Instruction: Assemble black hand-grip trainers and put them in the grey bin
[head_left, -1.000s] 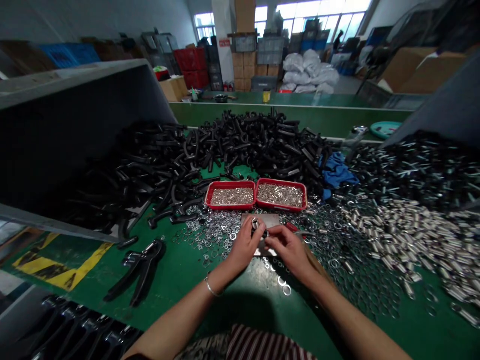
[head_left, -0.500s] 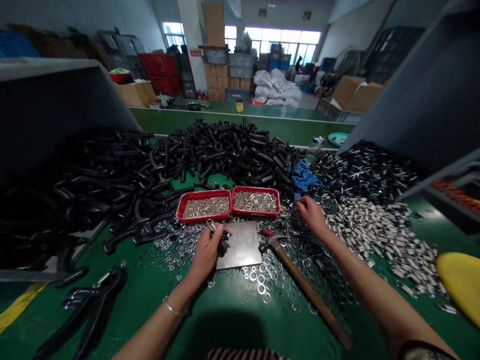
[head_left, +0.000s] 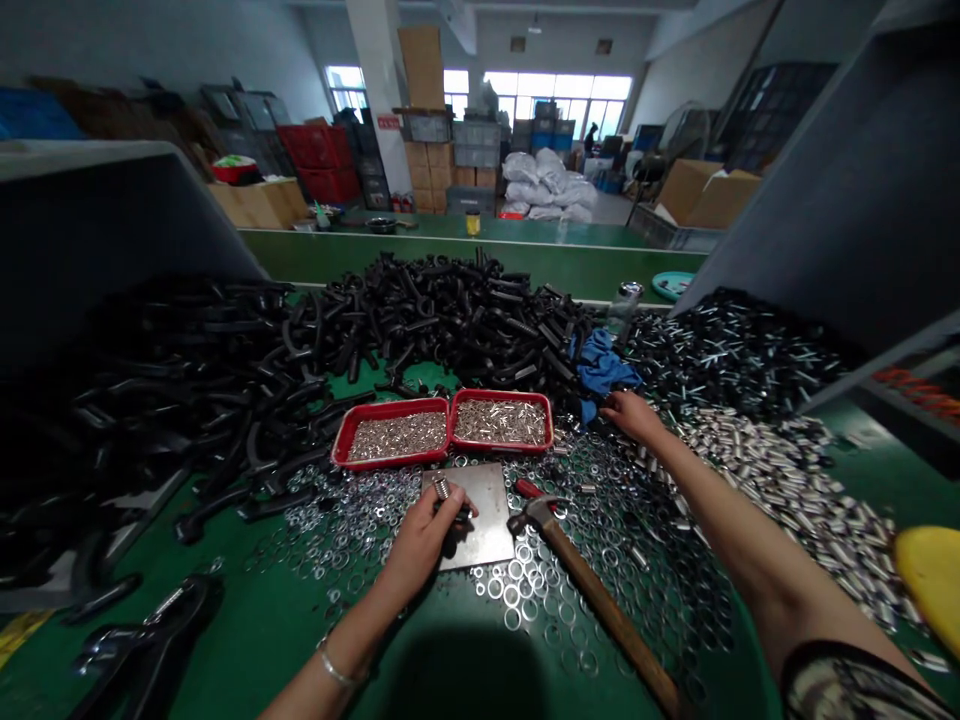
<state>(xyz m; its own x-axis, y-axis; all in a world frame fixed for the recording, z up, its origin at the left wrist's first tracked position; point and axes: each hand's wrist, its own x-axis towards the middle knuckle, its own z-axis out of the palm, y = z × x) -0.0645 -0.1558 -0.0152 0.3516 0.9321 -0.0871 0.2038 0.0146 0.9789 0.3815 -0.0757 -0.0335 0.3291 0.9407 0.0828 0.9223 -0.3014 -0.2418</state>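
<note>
My left hand (head_left: 426,528) is closed around a small black part with a coiled metal spring (head_left: 441,487) standing up from it. It is over the left side of a flat metal plate (head_left: 487,515). My right hand (head_left: 634,416) reaches to the heap beside the blue cloth (head_left: 602,362). Its fingers are bent together among small dark pieces, and what they hold is hidden. A claw hammer (head_left: 592,585) with a wooden handle lies right of the plate. Behind the plate stand two red trays, the left tray (head_left: 337,455) and the right tray (head_left: 550,440), filled with tiny metal parts.
Black curved handles (head_left: 442,310) are heaped across the back and left. Metal rings (head_left: 525,590) lie scattered around the plate. Silver cylinders (head_left: 787,490) and dark pins (head_left: 735,340) are piled at right. A plier-like tool (head_left: 150,645) lies front left, a yellow object (head_left: 926,580) far right.
My right hand has moved slightly right and onto the dark pieces by the blue cloth. My left hand, still gripping the spring part, now sits over the plate's left side. The view has shifted slightly.
</note>
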